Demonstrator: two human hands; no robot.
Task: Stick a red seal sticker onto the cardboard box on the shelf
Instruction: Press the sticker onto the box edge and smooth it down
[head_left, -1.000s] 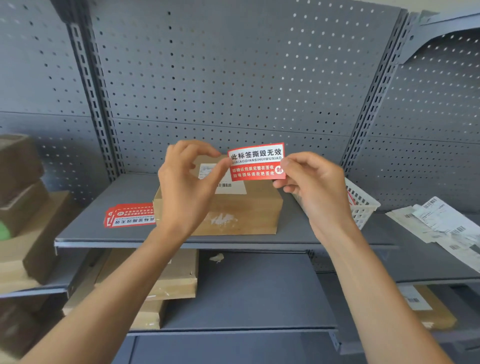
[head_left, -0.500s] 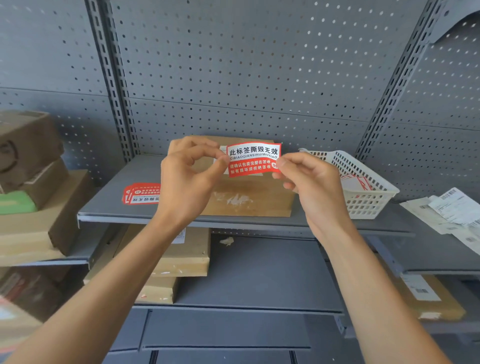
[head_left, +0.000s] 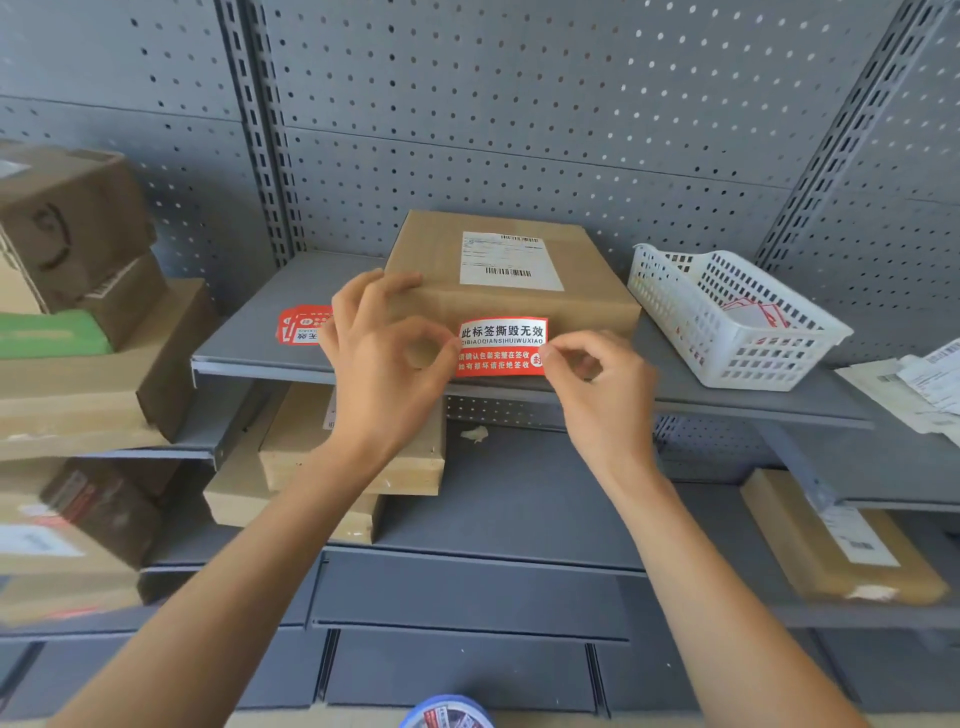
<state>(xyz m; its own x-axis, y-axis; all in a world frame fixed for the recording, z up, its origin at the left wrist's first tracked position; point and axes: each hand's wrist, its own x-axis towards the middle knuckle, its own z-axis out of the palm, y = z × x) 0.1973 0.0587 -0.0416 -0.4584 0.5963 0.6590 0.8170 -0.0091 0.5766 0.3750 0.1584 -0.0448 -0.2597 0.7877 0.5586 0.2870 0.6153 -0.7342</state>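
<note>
The red seal sticker (head_left: 502, 346) is held taut between two grips in front of the cardboard box (head_left: 511, 283), over the box's front top edge. Left of the left grip, a small stack of spare red stickers (head_left: 301, 325) lies on the shelf (head_left: 249, 338). The left hand (head_left: 387, 353) is pinched — thumb and forefinger together — on the sticker's left edge, its other fingers resting on the box's left corner. Between the grips the printed face is shown toward the camera. The right hand (head_left: 597, 384) is clamped on the right edge. Right of that grip stands a white basket (head_left: 727, 317). Whether the sticker already touches the cardboard cannot be told; it is judged positioned but not yet pressed down — smoothing and release remain.
</note>
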